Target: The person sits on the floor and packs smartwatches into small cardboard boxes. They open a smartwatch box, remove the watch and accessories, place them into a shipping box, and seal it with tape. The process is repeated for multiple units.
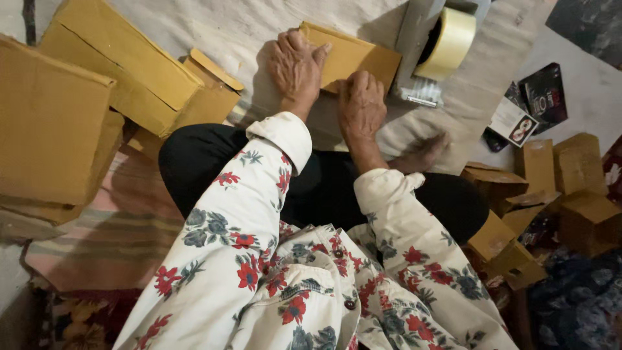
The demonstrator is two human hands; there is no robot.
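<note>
Both hands are pressing the small cardboard box (346, 58): left hand (296, 65) gripping its eleven o'clock edge, right hand (360, 104) seemingly flat; pressure should be staying even.

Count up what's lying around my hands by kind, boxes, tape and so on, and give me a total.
Brown cardboard boxes, counting the small one under both hands: about 10, since the heap at right overlaps
Tape rolls on a grey dispenser: 1
Dark printed packets: about 2
Total: about 13
</note>
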